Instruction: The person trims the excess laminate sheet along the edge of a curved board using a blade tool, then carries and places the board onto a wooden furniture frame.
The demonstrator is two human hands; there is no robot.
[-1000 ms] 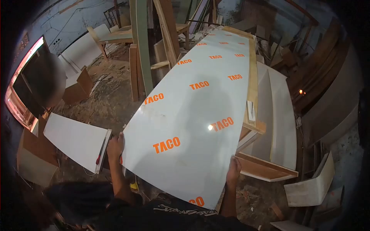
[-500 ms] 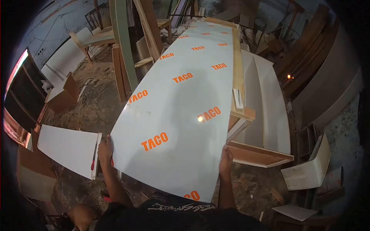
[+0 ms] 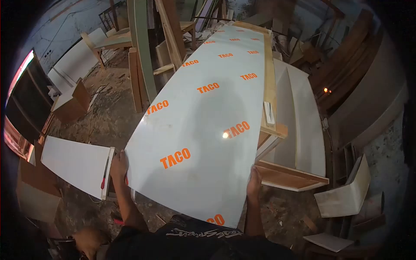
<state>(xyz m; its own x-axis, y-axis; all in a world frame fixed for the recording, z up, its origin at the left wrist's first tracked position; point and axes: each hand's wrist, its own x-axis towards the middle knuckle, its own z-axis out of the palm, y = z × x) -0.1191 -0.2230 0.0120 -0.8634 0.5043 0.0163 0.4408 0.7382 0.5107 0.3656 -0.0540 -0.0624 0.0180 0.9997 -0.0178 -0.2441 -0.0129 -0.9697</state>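
A long white laminate sheet [image 3: 195, 125], printed with orange "TACO" lettering, stretches from my body to the far end of the bench. At its left edge, my left hand [image 3: 118, 165] is closed on the rim, with the fingertips partly hidden. My right hand [image 3: 254, 181] grips the opposite edge, fingers wrapped against it. Close to my left hand, a red-handled tool [image 3: 103, 182] lies on the end of a smaller white panel [image 3: 76, 162]. Beside my right hand is the corner of a wood-edged cabinet part [image 3: 292, 175].
Right of the sheet, a pale wood strip [image 3: 270, 73] runs along its edge, with a white cabinet carcass [image 3: 310, 117] beyond. Upright boards [image 3: 141, 52] stand at the left. A brown box [image 3: 72, 104] sits on the littered floor, and an angled white piece [image 3: 342, 197] lies lower right.
The view has shifted slightly, so the surroundings sit a little differently in the frame. Both hands keep their hold on the sheet's edges, with hardly any movement.
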